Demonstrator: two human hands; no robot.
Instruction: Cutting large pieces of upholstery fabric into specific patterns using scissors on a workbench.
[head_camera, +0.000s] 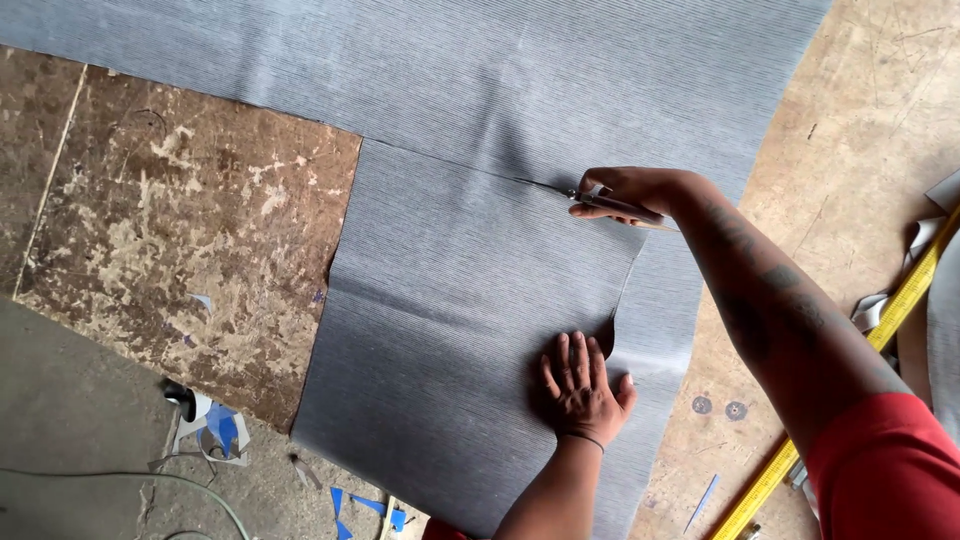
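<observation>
At centre frame, scissors (600, 203) are gripped closed in the right hand (640, 192), cutting the grey ribbed fabric (470, 330) spread on the worktop (170, 230). The left hand (583, 390), open, is pressed flat below; tension is best kept there.

Grey ribbed fabric sheet (470, 300) flat on worn boards, partly cut, scissors (600, 203) in the slit.

One head-worn camera looks steeply down, close over the grey fabric (480, 300).
</observation>
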